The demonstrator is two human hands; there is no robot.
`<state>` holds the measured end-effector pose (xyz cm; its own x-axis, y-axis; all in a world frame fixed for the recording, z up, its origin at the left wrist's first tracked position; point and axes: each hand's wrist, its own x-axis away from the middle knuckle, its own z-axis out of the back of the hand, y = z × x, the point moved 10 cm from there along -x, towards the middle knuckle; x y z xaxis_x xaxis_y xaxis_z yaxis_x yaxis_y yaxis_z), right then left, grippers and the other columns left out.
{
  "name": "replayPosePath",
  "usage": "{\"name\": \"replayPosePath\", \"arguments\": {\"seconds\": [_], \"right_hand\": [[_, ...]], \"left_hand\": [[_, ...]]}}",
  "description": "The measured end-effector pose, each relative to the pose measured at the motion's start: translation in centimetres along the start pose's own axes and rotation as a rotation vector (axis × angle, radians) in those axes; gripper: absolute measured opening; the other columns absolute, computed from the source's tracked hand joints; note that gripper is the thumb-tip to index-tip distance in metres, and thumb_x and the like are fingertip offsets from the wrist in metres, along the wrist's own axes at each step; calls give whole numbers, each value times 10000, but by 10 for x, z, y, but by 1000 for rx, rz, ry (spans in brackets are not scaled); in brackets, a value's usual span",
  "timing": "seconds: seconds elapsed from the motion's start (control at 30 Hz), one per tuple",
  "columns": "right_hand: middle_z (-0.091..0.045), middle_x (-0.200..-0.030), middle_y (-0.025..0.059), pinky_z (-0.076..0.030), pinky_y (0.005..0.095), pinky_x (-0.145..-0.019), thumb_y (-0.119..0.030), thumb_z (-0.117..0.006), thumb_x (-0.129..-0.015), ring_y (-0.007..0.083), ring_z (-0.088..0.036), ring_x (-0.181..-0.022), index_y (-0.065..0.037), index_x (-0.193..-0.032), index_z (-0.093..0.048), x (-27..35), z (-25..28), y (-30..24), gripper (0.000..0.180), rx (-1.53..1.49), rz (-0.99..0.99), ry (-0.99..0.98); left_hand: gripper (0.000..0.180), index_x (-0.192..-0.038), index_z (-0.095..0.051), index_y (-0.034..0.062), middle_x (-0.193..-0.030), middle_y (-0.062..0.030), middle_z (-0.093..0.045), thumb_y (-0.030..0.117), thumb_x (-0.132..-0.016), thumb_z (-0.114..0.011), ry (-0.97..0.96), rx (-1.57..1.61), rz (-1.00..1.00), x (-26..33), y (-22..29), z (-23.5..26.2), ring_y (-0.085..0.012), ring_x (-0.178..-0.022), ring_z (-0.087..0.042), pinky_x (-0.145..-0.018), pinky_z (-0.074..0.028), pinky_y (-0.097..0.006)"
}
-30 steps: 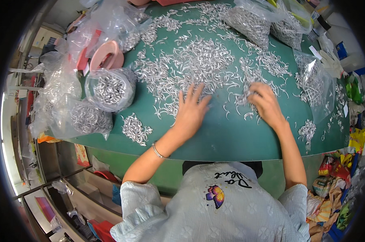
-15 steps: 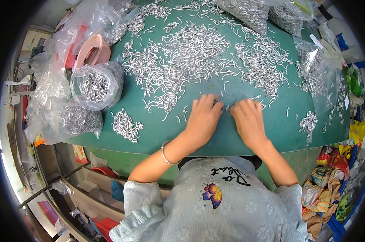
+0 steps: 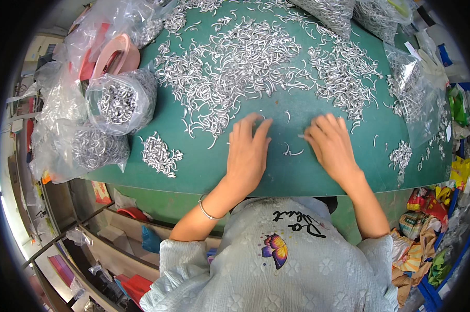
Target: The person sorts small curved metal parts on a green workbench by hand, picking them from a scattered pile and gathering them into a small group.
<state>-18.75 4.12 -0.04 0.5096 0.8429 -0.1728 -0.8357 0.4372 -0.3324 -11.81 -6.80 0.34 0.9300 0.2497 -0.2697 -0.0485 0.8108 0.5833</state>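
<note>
The green counter (image 3: pixel 292 174) is spreading under and beyond both hands, its near edge curving behind them. Below that edge, green floor (image 3: pixel 352 223) is showing, shelves (image 3: pixel 118 252) are standing behind and left of the left hand, and packages (image 3: pixel 416 234) are heaping up behind and right of the right hand.

Beyond the hands, mostly ahead of the left, the main pile (image 3: pixel 245 57) of curved silvery pieces is covering much of the counter; a second pile (image 3: pixel 346 78) is lying just ahead of the right hand. Clear bags are crowding both flanks: an open bag (image 3: pixel 147 104) of pieces and a slumped bag (image 3: pixel 102 148) are sitting left of the left hand, while two full bags (image 3: pixel 326 13) are standing far ahead of the right hand and a flatter bag (image 3: pixel 409 93) is lying to its right. Past the open bag, a pink basin (image 3: pixel 132 54) is leaning beside a red basket (image 3: pixel 87 65).

The left hand (image 3: pixel 247 148) is holding its fingers loosely spread, thumb apart. The right hand (image 3: pixel 329 145) is bending its fingers; a pale bit is showing at the fingertips, but whether it is being gripped I cannot tell. Smaller heaps are lying outside each hand, left (image 3: pixel 161 156) and right (image 3: pixel 401 156). Between the hands, a few loose pieces (image 3: pixel 293 152) are lying.
</note>
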Motion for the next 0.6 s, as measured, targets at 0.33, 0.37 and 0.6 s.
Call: {"name": "replayPosePath", "arguments": {"seconds": [0.33, 0.37, 0.6], "right_hand": [[-510, -878, 82, -377, 343, -711, -94, -660, -708, 251, -488, -831, -32, -887, -579, 23, 11, -6, 207, -274, -76, 63], [-507, -877, 83, -377, 346, -708, -93, -659, -709, 253, -489, -823, -32, -883, -577, 21, 7, -12, 202, -268, -52, 42], [-496, -862, 84, -379, 352, -689, -59, -643, -714, 254, -488, -800, -14, -837, -559, 39, 4, -15, 156, -212, -47, -21]], "left_hand": [[382, -1067, -542, -15, -1039, -129, -504, -39, -686, -556, -173, 168, -57, 25, 15, -21, -289, -929, -489, -777, -401, -380], [369, -1062, -546, -6, -1038, -123, -504, -25, -694, -572, -147, 158, -48, 21, 20, -15, -286, -929, -487, -771, -396, -381], [315, -1029, -569, 51, -1039, -106, -498, 2, -722, -621, -88, -33, -34, 16, 7, -17, -262, -878, -490, -729, -357, -358]]}}
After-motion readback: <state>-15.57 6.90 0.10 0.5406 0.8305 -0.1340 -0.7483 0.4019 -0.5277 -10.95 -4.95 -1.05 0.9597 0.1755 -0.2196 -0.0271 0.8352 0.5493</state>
